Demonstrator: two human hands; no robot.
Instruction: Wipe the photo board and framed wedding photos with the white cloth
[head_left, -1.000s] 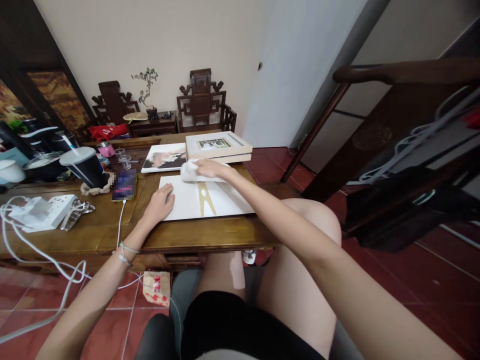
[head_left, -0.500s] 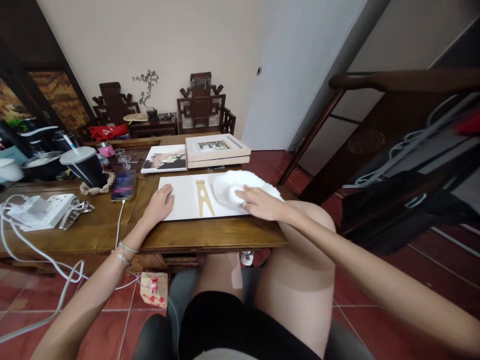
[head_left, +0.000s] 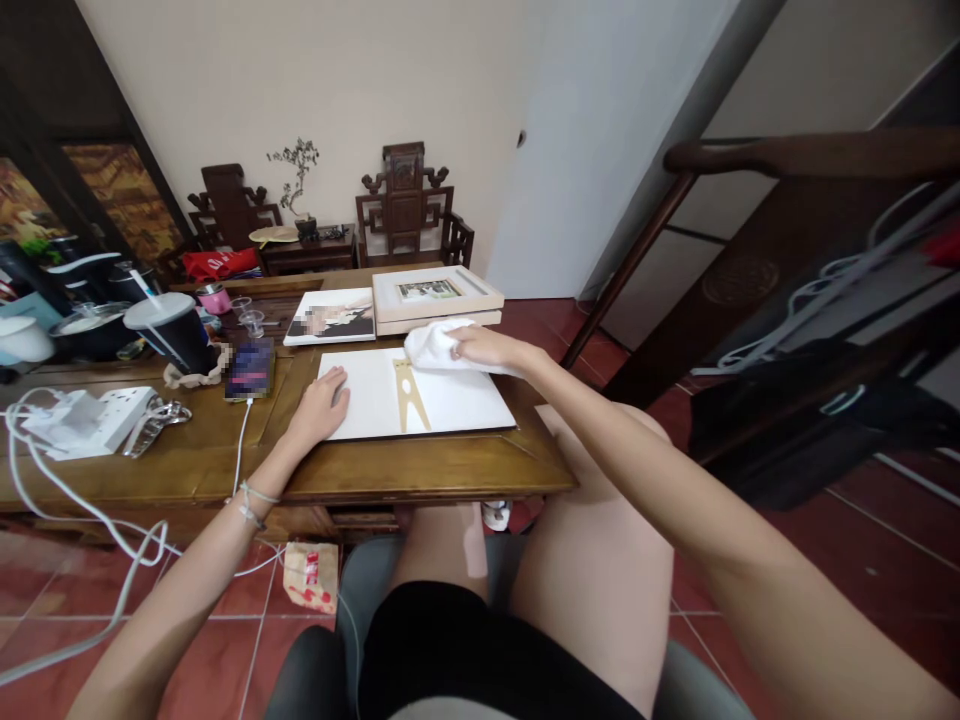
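Observation:
A white board [head_left: 457,400] with a tan wooden stand piece [head_left: 409,394] on it lies flat on the wooden table [head_left: 420,468] in front of me. My left hand [head_left: 321,408] rests flat on the board's left edge, fingers spread. My right hand [head_left: 486,348] presses a crumpled white cloth [head_left: 433,347] against the board's far right part, fingers curled over the cloth.
Behind the board lie stacked picture frames [head_left: 435,296] and a print [head_left: 330,317]. To the left sit a phone [head_left: 250,368] on a cable, a dark cup with a straw [head_left: 166,333], a white power strip [head_left: 105,418] and keys. A dark wooden chair arm [head_left: 787,155] stands at right.
My right hand has swept the cloth from the board's near right corner back to its far edge. The left hand has stayed put on the board.

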